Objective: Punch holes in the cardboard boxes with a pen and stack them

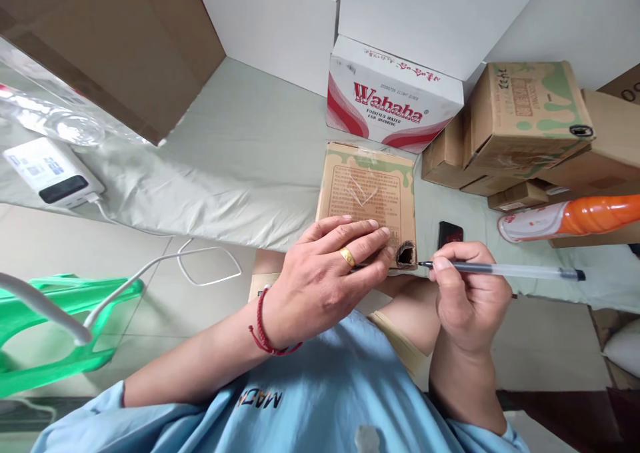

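A small cardboard box (367,176) with printed text and green drip patterns lies at the table's front edge. My left hand (333,266) rests flat across its near side, fingers stretched out; something dark shows beneath the fingers, too hidden to name. A ragged dark-edged hole (406,254) opens in the box's near right corner. My right hand (467,293) pinches a pen (500,270) with a clear barrel near its tip. The pen lies almost level, its point just right of the hole at the corner; whether it touches the cardboard I cannot tell.
Behind the box stands a white and red Wahaha carton (395,100). Stacked cardboard boxes (535,120), an orange bottle (575,218) and a black object (451,233) are on the right. At left are a power bank (53,170) with a cable, a large carton (110,46) and a green stool (65,366).
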The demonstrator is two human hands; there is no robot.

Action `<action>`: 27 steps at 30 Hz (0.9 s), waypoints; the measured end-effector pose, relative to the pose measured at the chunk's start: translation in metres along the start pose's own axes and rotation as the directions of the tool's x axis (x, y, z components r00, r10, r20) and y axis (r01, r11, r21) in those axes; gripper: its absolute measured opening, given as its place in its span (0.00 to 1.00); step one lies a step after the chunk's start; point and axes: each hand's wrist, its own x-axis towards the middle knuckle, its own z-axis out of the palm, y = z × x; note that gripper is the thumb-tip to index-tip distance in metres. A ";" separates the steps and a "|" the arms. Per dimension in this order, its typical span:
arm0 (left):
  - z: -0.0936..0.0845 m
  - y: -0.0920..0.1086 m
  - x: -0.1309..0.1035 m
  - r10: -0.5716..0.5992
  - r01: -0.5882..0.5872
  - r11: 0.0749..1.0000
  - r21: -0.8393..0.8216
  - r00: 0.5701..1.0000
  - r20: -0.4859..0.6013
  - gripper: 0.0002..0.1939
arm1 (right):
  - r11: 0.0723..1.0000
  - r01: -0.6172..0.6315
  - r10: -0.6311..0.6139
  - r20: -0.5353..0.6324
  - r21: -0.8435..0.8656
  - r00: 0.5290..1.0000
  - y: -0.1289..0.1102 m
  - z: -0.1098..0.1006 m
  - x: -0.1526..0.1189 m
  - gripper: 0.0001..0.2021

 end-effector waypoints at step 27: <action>0.002 -0.001 -0.001 0.007 -0.007 1.000 -0.013 1.000 -0.011 0.09 | 0.999 0.039 -0.039 0.028 -0.006 0.999 0.000 0.002 -0.003 0.06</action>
